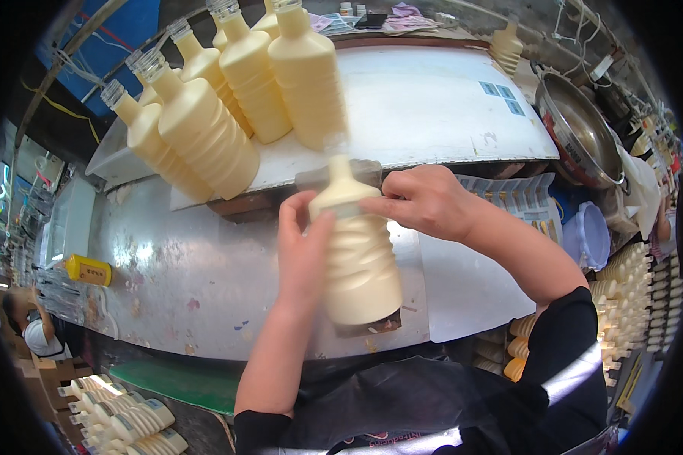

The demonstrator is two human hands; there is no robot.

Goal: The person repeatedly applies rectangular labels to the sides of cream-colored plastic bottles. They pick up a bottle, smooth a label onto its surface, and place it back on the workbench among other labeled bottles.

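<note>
A cream-yellow bottle (360,262) with a ribbed body and clear neck stands slightly tilted in front of me. My left hand (303,239) is closed round its left side, thumb on the front just below the shoulder. Across the front of the shoulder runs a pale greyish label strip (345,210). My right hand (429,201) is at the bottle's right side, its index finger reaching onto the right end of that strip. The other right fingers are curled in, and whatever they may hold is hidden. Beneath the bottle's base shows a dark block (368,327).
Several similar cream bottles (250,76) stand on the raised white board (432,98) at the back left. The metal worktop (182,265) bears a yellow container (89,270) at left. A large metal pan (577,121) and a pale purple basin (587,236) are at right. More bottles (125,413) lie lower left.
</note>
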